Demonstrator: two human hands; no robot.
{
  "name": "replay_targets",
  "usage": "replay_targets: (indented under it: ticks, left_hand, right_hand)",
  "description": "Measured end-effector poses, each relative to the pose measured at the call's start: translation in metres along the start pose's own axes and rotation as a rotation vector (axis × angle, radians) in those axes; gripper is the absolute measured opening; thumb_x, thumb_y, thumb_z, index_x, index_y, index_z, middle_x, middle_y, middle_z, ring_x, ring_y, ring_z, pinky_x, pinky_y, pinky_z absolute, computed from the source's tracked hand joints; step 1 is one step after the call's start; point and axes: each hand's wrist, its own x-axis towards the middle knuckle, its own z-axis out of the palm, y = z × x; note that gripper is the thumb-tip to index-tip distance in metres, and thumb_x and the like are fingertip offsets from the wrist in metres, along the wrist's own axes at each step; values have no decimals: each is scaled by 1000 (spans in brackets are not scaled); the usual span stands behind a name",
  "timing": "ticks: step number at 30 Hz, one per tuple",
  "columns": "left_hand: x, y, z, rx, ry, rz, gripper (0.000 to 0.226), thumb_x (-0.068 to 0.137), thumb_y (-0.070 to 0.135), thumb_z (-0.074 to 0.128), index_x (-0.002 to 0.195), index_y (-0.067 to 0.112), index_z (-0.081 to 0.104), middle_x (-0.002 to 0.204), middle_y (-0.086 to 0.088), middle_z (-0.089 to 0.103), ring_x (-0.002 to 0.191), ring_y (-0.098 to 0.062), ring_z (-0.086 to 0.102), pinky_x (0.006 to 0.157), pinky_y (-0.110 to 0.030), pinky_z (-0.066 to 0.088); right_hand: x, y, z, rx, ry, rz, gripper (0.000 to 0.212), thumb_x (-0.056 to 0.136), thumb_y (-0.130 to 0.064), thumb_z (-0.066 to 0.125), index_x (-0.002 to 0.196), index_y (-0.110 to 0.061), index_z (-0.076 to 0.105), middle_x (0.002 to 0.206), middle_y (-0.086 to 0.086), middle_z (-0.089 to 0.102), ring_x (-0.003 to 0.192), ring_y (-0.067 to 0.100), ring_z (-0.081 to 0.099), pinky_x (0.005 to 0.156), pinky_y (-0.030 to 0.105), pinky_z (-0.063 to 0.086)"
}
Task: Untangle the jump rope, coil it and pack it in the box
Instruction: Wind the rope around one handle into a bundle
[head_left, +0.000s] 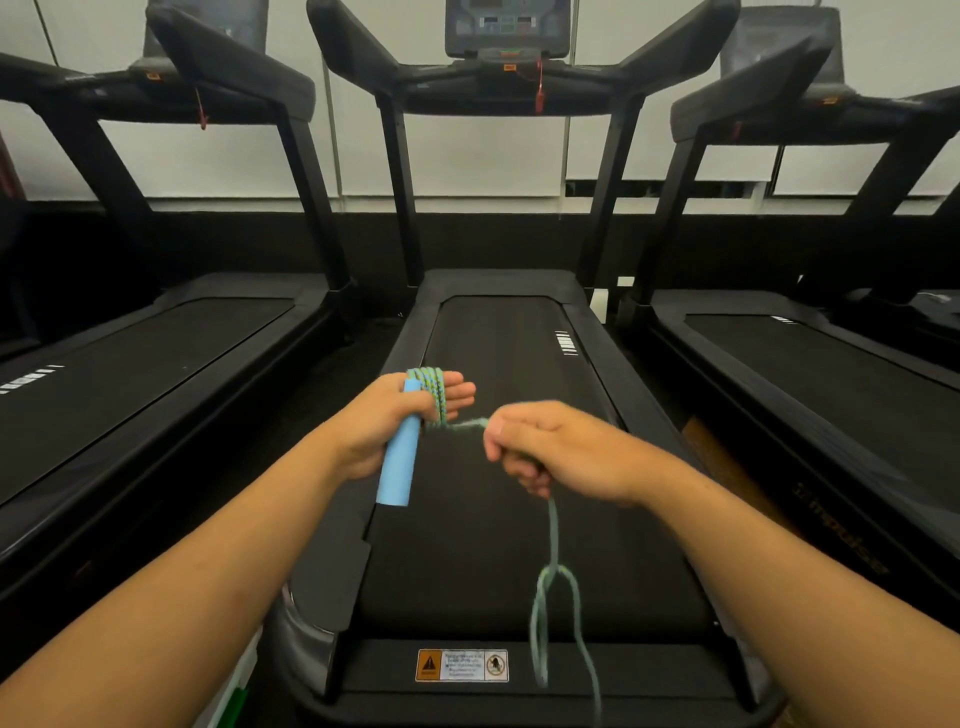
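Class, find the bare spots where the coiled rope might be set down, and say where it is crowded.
Free: the belt ahead of both hands, between its side rails. Crowded: near the warning sticker, where loose rope dangles from the right hand.

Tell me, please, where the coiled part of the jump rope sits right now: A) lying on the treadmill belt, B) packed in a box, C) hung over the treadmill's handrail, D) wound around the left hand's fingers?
D: the green coils wrap the left hand, beside the blue handle.
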Motion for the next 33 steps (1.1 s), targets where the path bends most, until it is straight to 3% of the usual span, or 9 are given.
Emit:
replay_targets:
  ticks: [10, 15, 16, 18, 20, 22, 24, 26, 33]
  left_hand:
    - [-21, 4, 49, 286, -361, -111, 64, 70, -11, 48, 133, -5, 56, 129, -18, 68, 124, -29, 64, 109, -36, 48]
    - [-26, 11, 57, 203, -447, -80, 61, 72, -12, 46, 131, -10, 56, 130, -27, 65, 124, -39, 62, 110, -44, 46]
    - [-26, 13, 57, 187, -452, -73, 56, 72, -12, 46, 127, -11, 58, 124, -26, 68, 118, -37, 66, 105, -42, 50]
    - [-25, 17, 59, 184, -410, -43, 45, 75, -15, 44, 114, -8, 64, 102, -14, 76, 85, -20, 75, 74, -24, 59]
    - [-24, 19, 54, 141, -344, -8, 47, 82, -22, 34, 118, -7, 61, 98, -11, 77, 73, -12, 74, 55, -14, 53]
    - [-22, 21, 48, 19, -306, 7, 53, 82, -23, 32, 128, -10, 56, 113, -19, 74, 96, -23, 76, 61, -16, 57]
    - [-20, 23, 41, -56, -282, 22, 59, 77, -15, 40, 134, -10, 52, 130, -25, 65, 122, -33, 65, 89, -29, 59]
    - [-17, 24, 33, -72, -242, 18, 61, 75, -11, 44, 135, -8, 52, 135, -25, 62, 129, -36, 59, 108, -39, 49]
    - [-9, 16, 13, -34, -71, 20, 64, 70, -8, 48, 133, -6, 54, 131, -20, 67, 124, -31, 64, 105, -35, 51]
  right_hand:
    - [15, 15, -37, 219, 463, -142, 33, 109, -22, 41, 80, -12, 54, 57, -5, 36, 53, 12, 29, 52, 29, 27]
    - [19, 40, -36, 241, 476, -95, 35, 109, -27, 41, 78, -17, 56, 59, -2, 38, 53, 10, 33, 51, 27, 32]
    - [20, 44, -30, 267, 443, -74, 36, 110, -23, 40, 78, -16, 55, 59, -1, 39, 50, 9, 36, 51, 27, 36]
    - [20, 49, -12, 309, 356, 7, 30, 109, -8, 32, 87, -11, 54, 60, 0, 39, 49, 5, 39, 51, 22, 39]
    - [21, 56, 6, 246, 272, 85, 30, 109, -9, 31, 89, -14, 53, 60, -4, 39, 52, 7, 36, 53, 24, 32]
    - [20, 59, 18, 238, 144, 97, 31, 111, -23, 35, 89, -14, 54, 59, -5, 39, 51, 9, 32, 52, 26, 29]
    - [18, 54, 22, 192, 70, 89, 32, 111, -30, 37, 90, -14, 56, 59, -5, 41, 52, 10, 33, 52, 26, 31]
    - [13, 44, 19, 60, 28, 60, 32, 110, -32, 39, 91, -15, 58, 61, -5, 43, 54, 14, 36, 54, 28, 36]
    - [-1, 4, -8, -108, 54, 11, 30, 108, -30, 44, 86, -18, 62, 60, -9, 47, 57, 10, 42, 59, 29, 42]
